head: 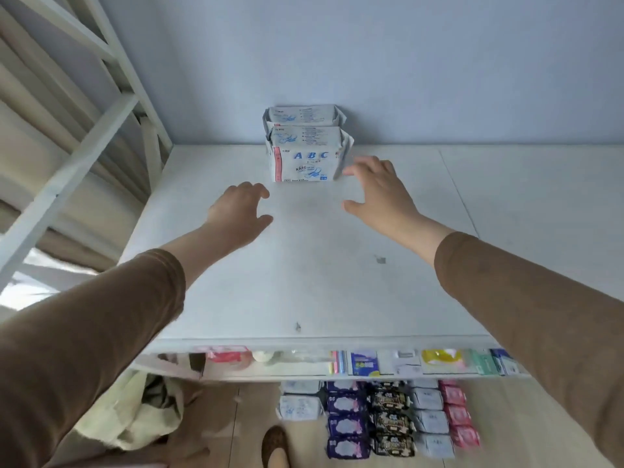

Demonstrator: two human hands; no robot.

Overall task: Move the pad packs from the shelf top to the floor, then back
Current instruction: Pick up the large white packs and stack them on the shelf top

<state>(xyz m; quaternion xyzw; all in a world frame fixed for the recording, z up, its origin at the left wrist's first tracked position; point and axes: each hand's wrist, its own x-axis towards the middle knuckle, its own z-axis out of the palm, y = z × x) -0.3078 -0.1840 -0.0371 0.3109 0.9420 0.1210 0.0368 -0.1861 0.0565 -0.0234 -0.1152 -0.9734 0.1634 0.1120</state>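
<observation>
Two white soft-plastic pad packs point(305, 153) stand at the far middle of the white shelf top point(304, 265), just beyond both released, grasping-nothing hands, the right hand point(380, 189) nearer than the left hand point(241, 211).

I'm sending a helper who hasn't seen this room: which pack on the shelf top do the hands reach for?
Find the white shelf top against the pale blue wall. Two white packs stand there, one behind the other. Take the front pack, nearer the hands, whose face shows blue ABC lettering and a red side strip.
</observation>
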